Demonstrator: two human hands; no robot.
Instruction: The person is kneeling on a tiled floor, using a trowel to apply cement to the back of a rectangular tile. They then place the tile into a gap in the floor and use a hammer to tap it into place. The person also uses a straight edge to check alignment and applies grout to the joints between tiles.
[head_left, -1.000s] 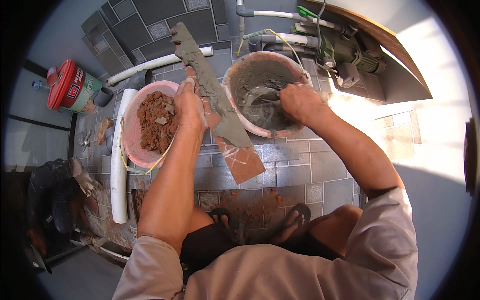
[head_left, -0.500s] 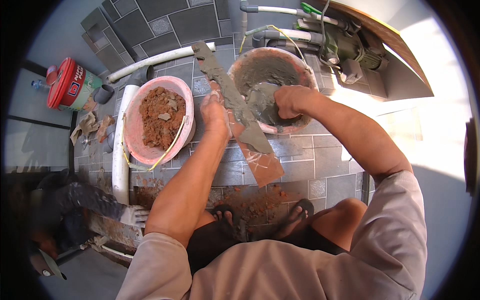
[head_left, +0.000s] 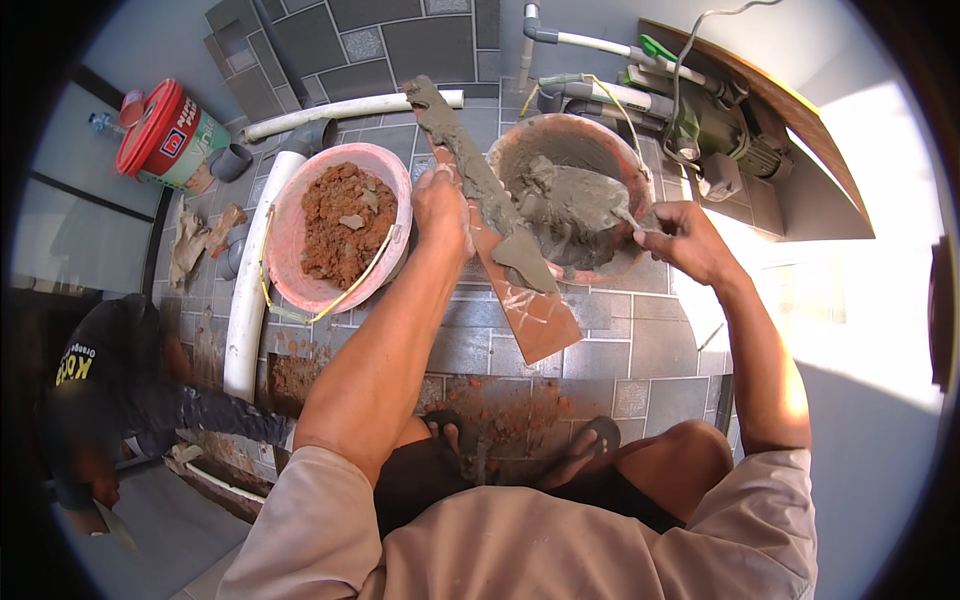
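My left hand [head_left: 441,212] is closed round the left edge of a long, narrow reddish-brown tile strip [head_left: 541,332], which slants between two buckets. Grey wet mortar [head_left: 478,188] coats much of its upper face; the near end is bare, with pale streaks. At the right rim of the mortar bucket [head_left: 649,178], my right hand [head_left: 690,243] pinches the handle of a trowel [head_left: 629,216]. Its blade is hidden under a heap of mortar [head_left: 575,190] inside the bucket.
Left of my arm stands a pink bucket [head_left: 283,262] of reddish rubble, beside white pipes [head_left: 245,330]. A paint pail [head_left: 165,140] is farther left. A green pump [head_left: 750,145] stands at far right. A co-worker [head_left: 110,400] crouches at lower left, holding a flat tool.
My right hand has drawn back right out of the bucket, bringing the trowel handle into sight under lifted mortar. The tile strip stays in my left hand. The co-worker has leaned farther into view.
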